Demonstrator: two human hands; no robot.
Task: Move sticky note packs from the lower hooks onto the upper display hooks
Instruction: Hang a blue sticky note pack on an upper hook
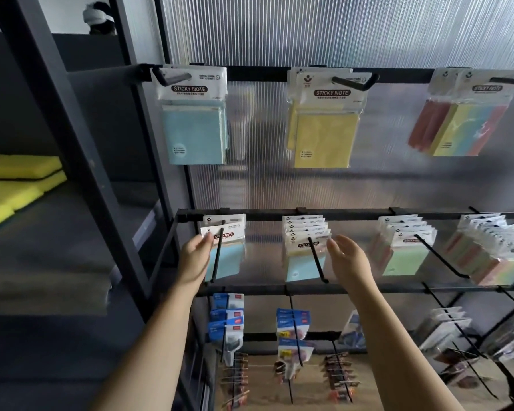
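Observation:
On the upper rail hang a blue sticky note pack (195, 126), yellow packs (324, 129) and striped multicolour packs (469, 126), each on its own hook. Lower hooks hold a blue pack (226, 250), a row of several packs fronted by a blue one (304, 256), green-fronted packs (404, 250) and pastel packs (487, 250). My left hand (195, 256) touches the left edge of the lower blue pack, fingers straight. My right hand (346, 259) hovers open just right of the middle row, holding nothing.
Long black hook rods (318, 259) stick out toward me from the lower rail. Below hang blue-carded items (227, 318) and binder clips (339, 378). A dark shelf frame (72, 143) with yellow sponges (15, 185) stands at left.

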